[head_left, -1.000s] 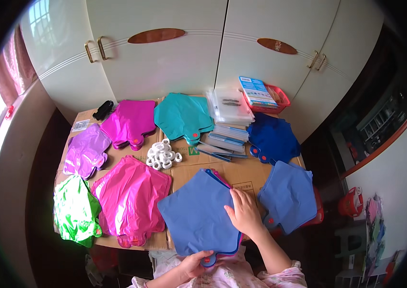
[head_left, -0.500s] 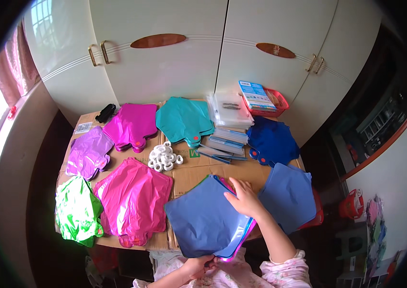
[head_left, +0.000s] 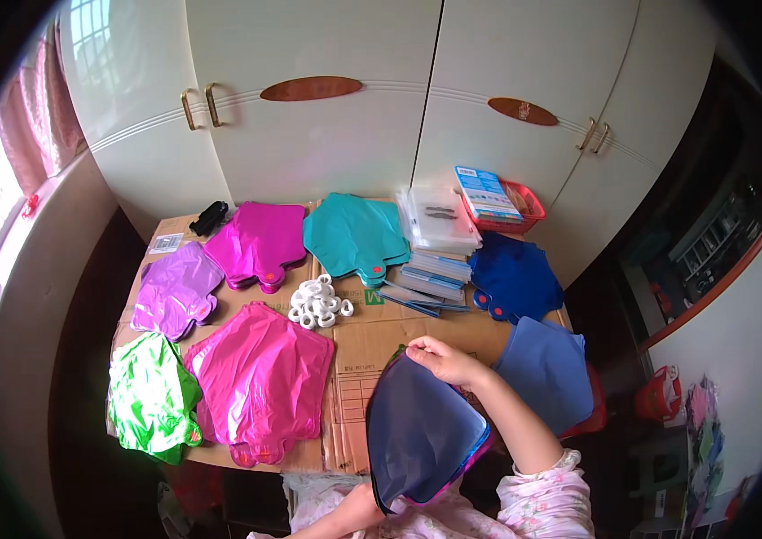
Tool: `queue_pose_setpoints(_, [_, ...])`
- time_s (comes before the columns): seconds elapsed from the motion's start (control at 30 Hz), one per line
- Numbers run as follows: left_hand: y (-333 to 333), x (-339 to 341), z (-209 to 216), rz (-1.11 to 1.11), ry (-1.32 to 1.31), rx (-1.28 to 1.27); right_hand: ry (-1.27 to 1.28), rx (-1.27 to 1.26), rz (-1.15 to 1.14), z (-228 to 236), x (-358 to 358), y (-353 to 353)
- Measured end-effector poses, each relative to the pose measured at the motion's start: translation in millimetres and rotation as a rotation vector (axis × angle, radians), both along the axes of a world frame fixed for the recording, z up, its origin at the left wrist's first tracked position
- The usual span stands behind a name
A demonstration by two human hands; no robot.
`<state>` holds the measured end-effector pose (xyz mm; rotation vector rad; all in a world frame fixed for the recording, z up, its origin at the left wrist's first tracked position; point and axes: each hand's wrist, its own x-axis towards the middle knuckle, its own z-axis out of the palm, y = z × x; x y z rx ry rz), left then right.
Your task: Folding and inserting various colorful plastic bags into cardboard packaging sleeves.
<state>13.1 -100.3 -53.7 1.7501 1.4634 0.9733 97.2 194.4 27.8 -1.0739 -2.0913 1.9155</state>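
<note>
A stack of flat foil balloons, slate blue on top with green and magenta edges below, stands tilted over the near edge of the table. My right hand pinches its upper edge between thumb and fingers. Behind the stack's lower left edge, the fingers of my left hand are hidden; only the wrist and forearm show. To the right lies a pile of slate-blue balloons. Pink balloons lie to the left, with a heap of white rings beyond.
Cardboard covers the table. Around it lie green, lilac, purple, teal and dark blue balloons. Flat packets, clear bags and a red basket stand at the back right.
The stack has tipped up and bent, shifting right, with its top sheet now darker. My right hand has closed on its upper edge. My left hand's fingers have gone behind the stack.
</note>
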Motion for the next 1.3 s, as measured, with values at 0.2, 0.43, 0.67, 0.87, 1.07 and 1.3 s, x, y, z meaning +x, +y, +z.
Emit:
queue_pose_setpoints(0.2, [-4,5,2,0.083,-1.169,-0.784,0.009,-0.060,0.069,2,-1,10])
queue_pose_setpoints(0.43, [-7,-3,-8,0.063,-1.615,-1.097,-0.238,0.179,0.129,7,-26,26])
queue_pose_setpoints(0.67, [-7,-1,-36,0.004,-1.795,-1.063,-0.477,0.458,0.252,16,-69,28])
queue_pose_setpoints(0.87, [-4,3,-27,0.062,-1.712,-1.089,-0.660,0.680,0.318,25,-83,20])
queue_pose_setpoints(1.07, [0,2,-8,0.028,-1.693,-1.103,-0.447,0.393,0.200,10,-68,35])
queue_pose_setpoints(1.3, [-1,2,-22,-0.048,-1.880,-1.021,-0.444,0.592,0.240,8,-65,34])
